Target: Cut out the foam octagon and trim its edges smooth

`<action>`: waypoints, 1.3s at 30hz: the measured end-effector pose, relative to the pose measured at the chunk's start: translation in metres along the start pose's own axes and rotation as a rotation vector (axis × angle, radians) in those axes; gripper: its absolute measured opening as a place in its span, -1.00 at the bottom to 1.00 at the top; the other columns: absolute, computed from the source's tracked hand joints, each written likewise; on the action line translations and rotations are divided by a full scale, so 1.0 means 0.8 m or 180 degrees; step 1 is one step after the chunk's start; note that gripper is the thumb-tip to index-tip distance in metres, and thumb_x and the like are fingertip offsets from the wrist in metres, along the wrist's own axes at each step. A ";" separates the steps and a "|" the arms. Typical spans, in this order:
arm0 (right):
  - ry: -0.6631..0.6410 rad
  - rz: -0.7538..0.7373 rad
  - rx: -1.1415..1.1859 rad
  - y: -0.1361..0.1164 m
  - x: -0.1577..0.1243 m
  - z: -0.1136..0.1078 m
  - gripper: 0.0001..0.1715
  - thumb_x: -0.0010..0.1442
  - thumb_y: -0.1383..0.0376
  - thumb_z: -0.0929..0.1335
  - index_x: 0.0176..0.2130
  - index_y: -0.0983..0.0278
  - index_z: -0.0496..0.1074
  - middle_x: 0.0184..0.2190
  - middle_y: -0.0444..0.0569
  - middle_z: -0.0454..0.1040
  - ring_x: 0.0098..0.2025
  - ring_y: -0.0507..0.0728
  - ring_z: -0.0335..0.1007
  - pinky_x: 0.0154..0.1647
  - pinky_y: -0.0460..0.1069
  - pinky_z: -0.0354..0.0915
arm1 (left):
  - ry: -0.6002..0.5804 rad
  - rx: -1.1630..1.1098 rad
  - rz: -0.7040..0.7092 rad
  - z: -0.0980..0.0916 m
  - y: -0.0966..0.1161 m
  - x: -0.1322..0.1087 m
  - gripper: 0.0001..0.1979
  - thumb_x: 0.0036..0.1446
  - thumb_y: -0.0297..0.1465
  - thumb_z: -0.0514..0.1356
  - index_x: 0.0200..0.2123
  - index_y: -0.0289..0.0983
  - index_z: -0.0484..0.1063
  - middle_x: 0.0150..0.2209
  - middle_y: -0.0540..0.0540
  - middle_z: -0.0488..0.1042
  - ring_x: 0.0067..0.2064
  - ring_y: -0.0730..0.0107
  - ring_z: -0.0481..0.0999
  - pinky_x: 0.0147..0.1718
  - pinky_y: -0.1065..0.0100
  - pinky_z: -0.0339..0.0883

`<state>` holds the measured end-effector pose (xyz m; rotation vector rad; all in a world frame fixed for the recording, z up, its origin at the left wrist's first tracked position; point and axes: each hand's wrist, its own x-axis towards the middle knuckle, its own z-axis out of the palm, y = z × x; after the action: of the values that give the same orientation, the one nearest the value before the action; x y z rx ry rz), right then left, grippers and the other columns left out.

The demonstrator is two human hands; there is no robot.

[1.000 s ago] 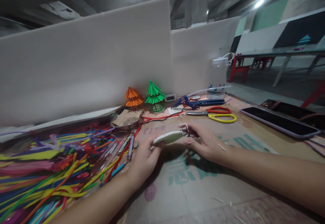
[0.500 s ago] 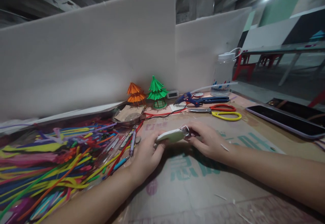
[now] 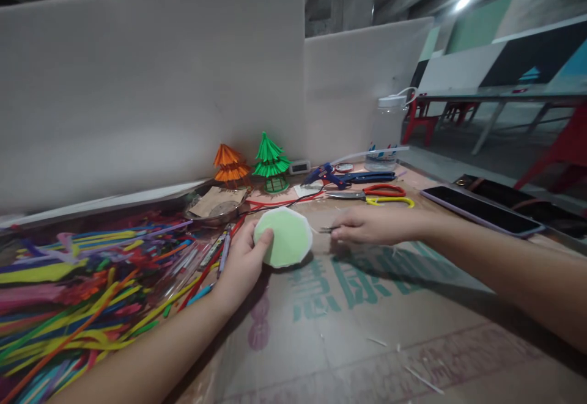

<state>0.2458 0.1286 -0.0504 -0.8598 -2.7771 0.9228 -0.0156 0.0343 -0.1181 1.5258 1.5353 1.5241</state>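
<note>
My left hand (image 3: 245, 257) grips a pale green disc (image 3: 285, 239) by its left edge, thumb across its face. The disc has many straight sides and a white rim, and its green face is turned toward me. To its right, my right hand (image 3: 362, 225) is closed around a small tool with a dark, thin tip (image 3: 326, 230). The fingers hide most of this tool, so its kind cannot be made out. A thin white strip (image 3: 314, 230) curves between the disc's edge and the tip. White scraps (image 3: 424, 379) lie on the cardboard (image 3: 358, 343) below.
Colourful pipe cleaners (image 3: 82, 294) pile up at left. Behind stand an orange paper tree (image 3: 230, 164), a green one (image 3: 270, 162) and a water bottle (image 3: 385, 132). A glue gun (image 3: 325, 175), scissors (image 3: 376, 196) and a phone (image 3: 481, 209) lie toward the right. White panels (image 3: 160, 86) close the back.
The disc has tilted from nearly edge-on to face me. My right hand has drawn away from its rim, and the tool tip and white strip now show. The view has shifted slightly.
</note>
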 end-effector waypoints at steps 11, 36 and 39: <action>0.1562 0.0533 -0.1755 0.078 -0.035 -0.016 -0.81 0.26 0.27 0.29 -0.27 0.28 0.49 -0.38 0.08 0.53 -0.35 0.21 0.45 -0.30 0.04 0.31 | -0.0064 -0.0498 -0.0350 0.002 -0.016 0.011 -0.45 0.08 -0.01 0.25 -0.03 -0.31 0.45 -0.08 -0.17 0.56 -0.20 0.22 0.52 -0.25 0.32 0.37; 0.0705 -0.0047 0.0857 0.038 -0.102 0.014 -0.36 0.33 -0.12 0.23 0.03 0.29 0.53 0.02 0.17 0.55 0.07 0.22 0.49 0.15 0.15 0.35 | -0.0007 -0.0798 -0.0545 -0.002 -0.021 0.023 -0.36 -0.06 0.05 0.33 -0.06 -0.33 0.47 -0.15 -0.16 0.59 -0.28 0.25 0.52 -0.31 0.33 0.37; 0.1109 0.0339 0.0287 0.073 -0.146 0.023 -0.34 0.35 -0.10 0.20 0.16 0.27 0.45 0.15 0.20 0.45 0.21 0.29 0.37 0.26 0.24 0.24 | -0.0043 -0.0701 -0.0490 -0.002 -0.024 0.023 -0.33 -0.07 0.07 0.33 -0.06 -0.33 0.48 -0.18 -0.15 0.60 -0.27 0.24 0.52 -0.30 0.34 0.36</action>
<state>0.3672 0.0947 -0.0885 -1.0492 -2.3974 0.8147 -0.0283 0.0551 -0.1283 1.2627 1.3912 1.5344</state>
